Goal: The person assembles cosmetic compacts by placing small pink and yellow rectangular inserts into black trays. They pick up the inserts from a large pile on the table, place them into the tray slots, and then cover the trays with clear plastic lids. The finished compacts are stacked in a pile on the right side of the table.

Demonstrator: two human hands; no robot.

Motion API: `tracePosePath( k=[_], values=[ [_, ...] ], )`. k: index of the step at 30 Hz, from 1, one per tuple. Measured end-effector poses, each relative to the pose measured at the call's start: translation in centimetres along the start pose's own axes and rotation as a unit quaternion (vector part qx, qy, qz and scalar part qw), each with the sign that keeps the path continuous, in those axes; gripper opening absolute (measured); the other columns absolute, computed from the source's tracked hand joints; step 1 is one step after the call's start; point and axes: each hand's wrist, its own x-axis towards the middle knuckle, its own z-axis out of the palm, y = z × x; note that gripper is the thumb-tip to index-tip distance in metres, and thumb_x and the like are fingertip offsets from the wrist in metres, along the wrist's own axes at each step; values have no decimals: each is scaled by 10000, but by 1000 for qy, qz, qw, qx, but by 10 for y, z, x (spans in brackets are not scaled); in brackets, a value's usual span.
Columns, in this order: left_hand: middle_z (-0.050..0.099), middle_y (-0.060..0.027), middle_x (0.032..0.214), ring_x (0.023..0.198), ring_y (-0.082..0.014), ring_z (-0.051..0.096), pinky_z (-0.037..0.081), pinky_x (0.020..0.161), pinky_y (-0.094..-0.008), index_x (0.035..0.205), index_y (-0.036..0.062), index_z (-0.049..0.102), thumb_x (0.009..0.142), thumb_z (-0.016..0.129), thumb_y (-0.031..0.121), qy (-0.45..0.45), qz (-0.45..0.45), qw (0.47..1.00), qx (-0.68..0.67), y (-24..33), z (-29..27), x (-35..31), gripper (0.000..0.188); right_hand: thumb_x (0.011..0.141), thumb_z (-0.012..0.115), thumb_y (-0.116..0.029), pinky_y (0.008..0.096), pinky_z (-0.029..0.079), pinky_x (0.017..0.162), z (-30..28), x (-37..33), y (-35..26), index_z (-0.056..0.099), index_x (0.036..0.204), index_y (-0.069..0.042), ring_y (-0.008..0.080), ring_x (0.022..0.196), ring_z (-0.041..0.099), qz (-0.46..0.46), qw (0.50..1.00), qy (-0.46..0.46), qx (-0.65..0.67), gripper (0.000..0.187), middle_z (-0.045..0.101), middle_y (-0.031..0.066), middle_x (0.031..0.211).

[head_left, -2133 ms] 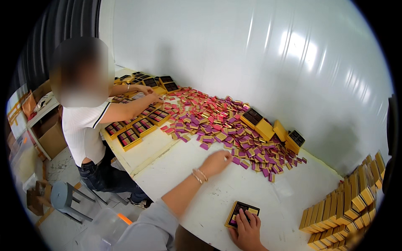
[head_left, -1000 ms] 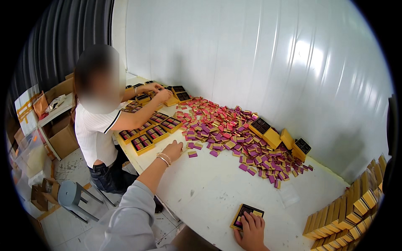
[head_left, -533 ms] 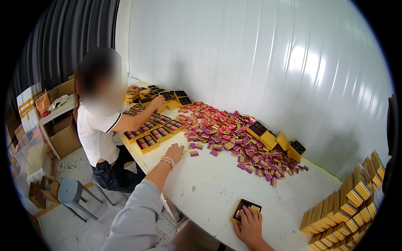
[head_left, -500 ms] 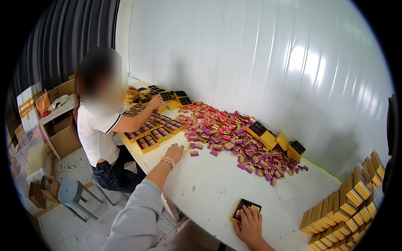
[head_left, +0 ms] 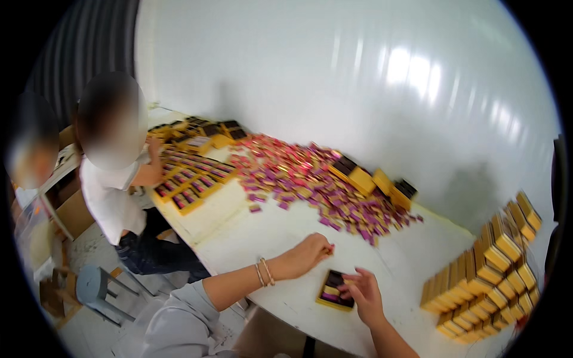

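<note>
On the white table right in front of me lies a small open box (head_left: 325, 303), yellow outside with a dark divided tray, holding purple and gold wrapped candies. My right hand (head_left: 367, 296) hovers at its right side, fingers apart over the tray, with nothing visible between them. Just left of and beyond the box, my left hand (head_left: 303, 258) is closed in a pinch on a small wrapped candy (head_left: 330, 248) with a reddish end. A large heap of pink, purple and gold wrapped candies (head_left: 310, 185) spreads beyond both hands.
Filled yellow boxes (head_left: 188, 190) stand at the table's left, near a co-worker in a white top (head_left: 110, 191). Another person is at the far left edge. Stacked yellow boxes (head_left: 477, 280) rise at right. Several boxes (head_left: 361, 180) stand behind the heap. A grey stool (head_left: 95, 283) is lower left.
My left hand has come from beside the filled boxes over to the open box, now pinching a candy. My right hand has shifted off the tray's middle. A second person has entered view at left.
</note>
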Motion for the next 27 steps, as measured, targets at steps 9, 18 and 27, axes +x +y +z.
tracePosePath(
  k=[9, 18, 27],
  values=[
    [482, -156, 1266, 1179, -309, 511, 478, 984, -363, 1191, 43, 496, 981, 616, 92, -128, 26, 985, -113, 35, 80, 6, 248, 982, 610, 3, 296, 565, 785, -35, 8, 28, 501, 1249, -18, 168, 972, 661, 56, 996, 12, 64, 289, 642, 94, 1068],
    [561, -58, 1037, 891, -107, 506, 441, 823, -283, 1166, 55, 490, 1071, 398, 119, 35, -201, 890, -408, -12, 67, 8, 147, 960, 615, 47, 304, 545, 784, -34, 7, 32, 514, 1206, -21, 150, 905, 641, 21, 997, 68, -5, 274, 630, 63, 1014],
    [570, -59, 1016, 885, -136, 509, 417, 808, -299, 1132, 20, 547, 1057, 368, 136, 50, -218, 773, -594, -29, 62, 10, 226, 782, 703, 122, 379, 532, 858, -38, 16, 23, 602, 975, -38, 319, 1011, 637, -270, 892, -8, -363, 271, 674, 129, 1143]
  ],
)
